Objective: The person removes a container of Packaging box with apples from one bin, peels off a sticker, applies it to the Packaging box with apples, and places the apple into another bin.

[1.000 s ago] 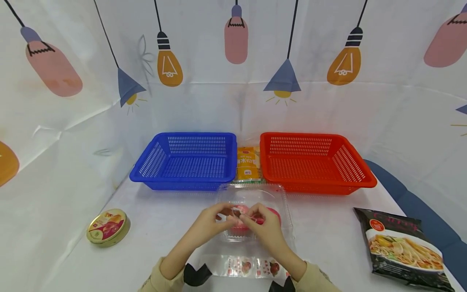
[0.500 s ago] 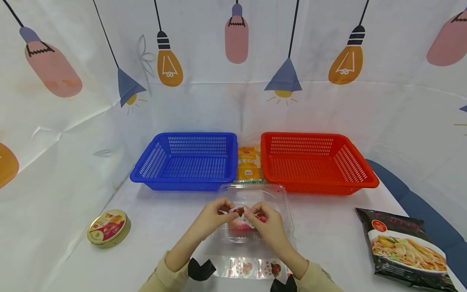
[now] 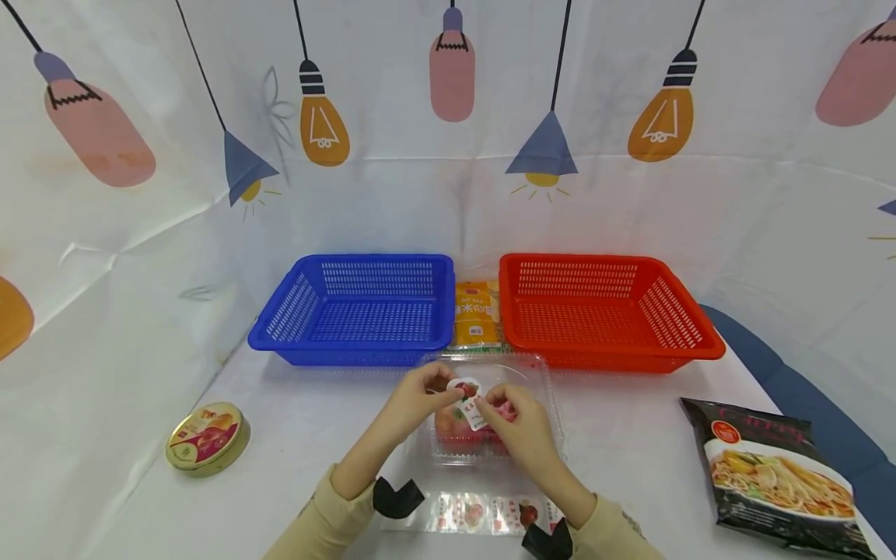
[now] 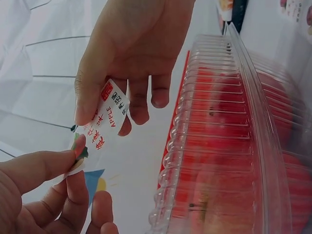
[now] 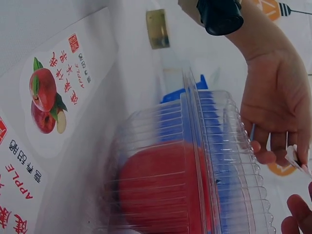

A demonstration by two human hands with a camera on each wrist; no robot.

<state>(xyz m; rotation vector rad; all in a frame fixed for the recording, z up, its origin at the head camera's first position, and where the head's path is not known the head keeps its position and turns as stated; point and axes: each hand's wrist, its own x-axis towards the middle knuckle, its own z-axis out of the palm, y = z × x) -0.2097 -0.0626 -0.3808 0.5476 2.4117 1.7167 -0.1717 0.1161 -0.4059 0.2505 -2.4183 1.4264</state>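
"Left hand [image 3: 418, 395] has shifted, and the apple label [image 3: 470, 403] shows more of its face."
"Grip?"
"It and the right hand [image 3: 521, 426] each pinch an end, above the clear clamshell [image 3: 521, 375]."
"Room?"
"Blue basket [image 3: 352, 354] and red basket [image 3: 609, 361] crowd its far edge; white tabletop [image 3: 301, 428] stretches to the round tin [image 3: 208, 437]."
"Lettering?"
"Only the left wrist view makes 'APPLE' readable on the label."
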